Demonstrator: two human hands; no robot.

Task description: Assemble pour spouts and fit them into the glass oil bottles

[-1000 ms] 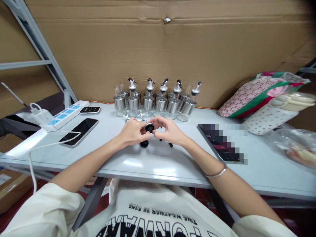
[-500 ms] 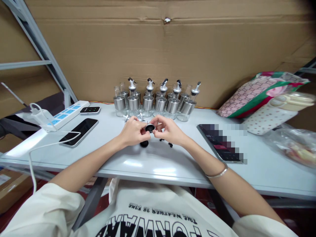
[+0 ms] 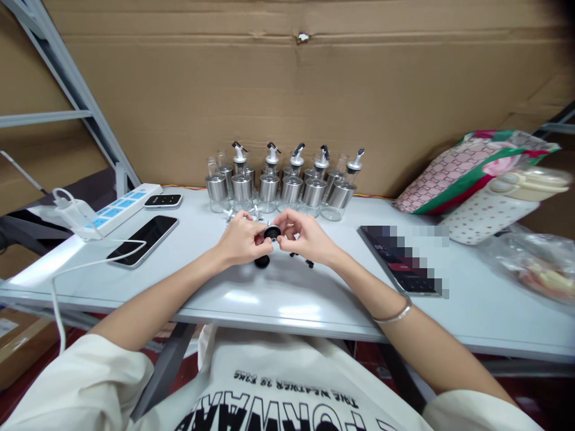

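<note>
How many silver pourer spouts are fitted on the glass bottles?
5, one on each front-row steel-banded glass bottle except the leftmost. From left to right: first spout, second spout, third spout, fourth spout, fifth spout. No fitted one seems hidden.

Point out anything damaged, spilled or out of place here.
The cardboard behind the bottles looks damaged: a small ragged hole, pale inside, breaks its creased upper part. I see no spill.

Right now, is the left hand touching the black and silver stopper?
Touching: the head view shows the left hand with its thumb and finger against the side of the stopper.
</note>
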